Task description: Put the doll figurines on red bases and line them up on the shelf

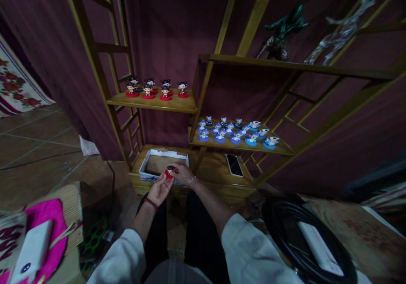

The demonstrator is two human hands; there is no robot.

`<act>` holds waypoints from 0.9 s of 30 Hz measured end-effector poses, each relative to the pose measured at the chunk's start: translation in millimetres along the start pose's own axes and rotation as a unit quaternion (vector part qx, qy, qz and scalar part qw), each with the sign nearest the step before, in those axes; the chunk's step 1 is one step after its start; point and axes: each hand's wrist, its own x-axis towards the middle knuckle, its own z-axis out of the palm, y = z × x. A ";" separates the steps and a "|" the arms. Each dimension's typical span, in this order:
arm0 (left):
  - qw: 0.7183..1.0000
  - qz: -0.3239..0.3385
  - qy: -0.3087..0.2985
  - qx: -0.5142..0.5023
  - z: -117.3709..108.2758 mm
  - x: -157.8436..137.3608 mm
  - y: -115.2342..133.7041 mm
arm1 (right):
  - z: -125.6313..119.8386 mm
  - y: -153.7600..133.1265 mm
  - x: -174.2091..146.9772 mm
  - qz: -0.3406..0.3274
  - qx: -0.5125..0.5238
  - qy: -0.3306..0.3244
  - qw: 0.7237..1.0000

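Between both hands is a small black-haired figurine (170, 169) on a red base, held above the front edge of an open white cardboard box (148, 159). My left hand (161, 188), a red bead bracelet at its wrist, grips the red base from below. My right hand (182, 174), with a thin bracelet, pinches the figurine near its head from the right. Similar figurines on red bases (165, 92) stand in two rows on the upper left shelf (152, 103). The brown inside bottom of the box shows behind my hands.
Several blue and purple-based figurines (236, 138) stand on the middle right shelf (222, 144). A phone (234, 165) lies on the lowest shelf. Two statues, one dark green (282, 34), occupy the top shelf. A coiled black cable (269, 216) is at right, a white power bank (33, 246) at left.
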 end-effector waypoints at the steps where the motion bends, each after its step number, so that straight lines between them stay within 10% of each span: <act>1: 1.000 0.000 -0.001 0.002 0.0 0.1 -0.2 | 0.2 0.4 0.0 0.001 -0.002 0.000 1.000; 27: 1.000 0.002 -0.006 0.012 3.2 -9.0 3.7 | -5.6 -9.2 -7.5 -0.008 0.007 -0.021 1.000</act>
